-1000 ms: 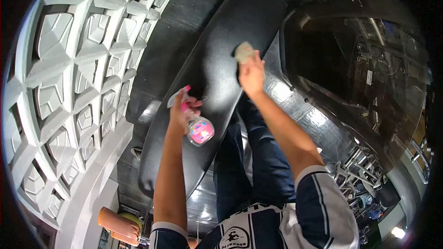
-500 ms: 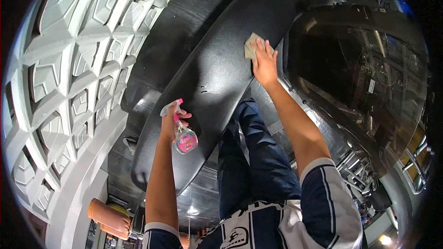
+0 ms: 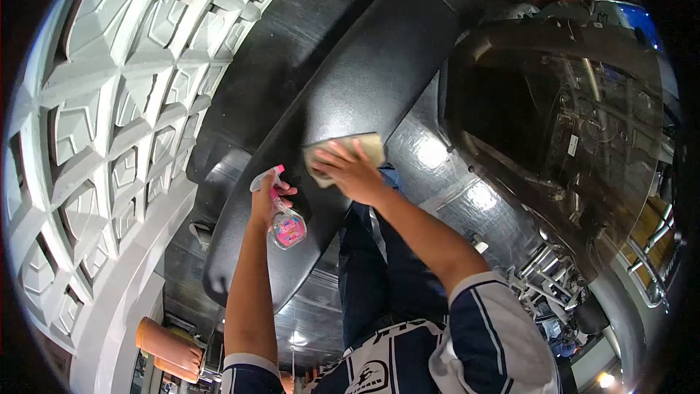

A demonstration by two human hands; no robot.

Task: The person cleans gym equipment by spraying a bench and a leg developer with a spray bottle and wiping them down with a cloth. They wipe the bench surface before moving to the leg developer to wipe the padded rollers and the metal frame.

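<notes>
A long black padded bench (image 3: 372, 66) stretches diagonally across the view. My right hand (image 3: 351, 172) lies spread on a tan cloth (image 3: 370, 147), pressing it flat against the middle of the bench top. To the left, my left hand (image 3: 267, 195) is wrapped around the neck of a clear spray bottle (image 3: 287, 229) with a pink and white trigger head and a pink label. The bottle is tilted and held over the near part of the bench.
On the left rises a white wall of patterned openwork blocks (image 3: 131, 95). A large dark transparent panel (image 3: 554, 117) stands at the right, with metal equipment (image 3: 547, 270) below it. A brown roll (image 3: 169, 349) sits at lower left. Dark flooring (image 3: 292, 36) surrounds the bench.
My right hand has slid the cloth from the bench's far right edge toward me and left, to its middle. My left hand keeps hold of the spray bottle, nearly in place.
</notes>
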